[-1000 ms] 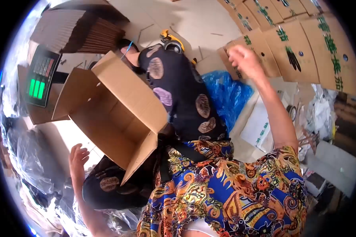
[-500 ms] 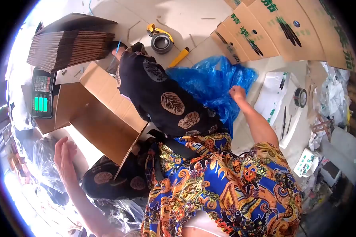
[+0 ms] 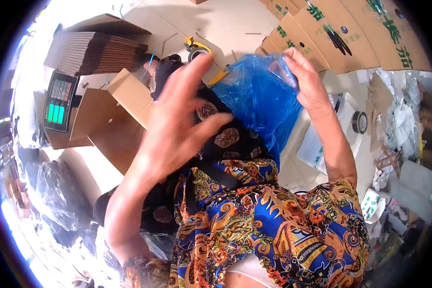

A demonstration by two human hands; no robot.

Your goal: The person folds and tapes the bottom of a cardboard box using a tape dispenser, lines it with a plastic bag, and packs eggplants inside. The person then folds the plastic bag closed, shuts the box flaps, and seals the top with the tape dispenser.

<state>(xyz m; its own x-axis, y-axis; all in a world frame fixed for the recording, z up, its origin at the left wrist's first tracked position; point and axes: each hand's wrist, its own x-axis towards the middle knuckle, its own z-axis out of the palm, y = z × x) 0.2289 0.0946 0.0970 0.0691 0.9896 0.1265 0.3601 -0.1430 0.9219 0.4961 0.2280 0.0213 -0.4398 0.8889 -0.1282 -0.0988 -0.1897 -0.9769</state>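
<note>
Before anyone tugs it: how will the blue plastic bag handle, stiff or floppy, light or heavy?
The blue plastic bag is probably floppy: it falls in loose creases from the right hand. Likely light for its size, since it looks thin and partly see-through near that hand. Its glossy sheen suggests it could be a bit slippery.

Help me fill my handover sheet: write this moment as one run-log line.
right hand: gripping blue plastic bag | left hand: empty, fingers spread, blurred | carton: flaps open | scale display: lit green
</note>
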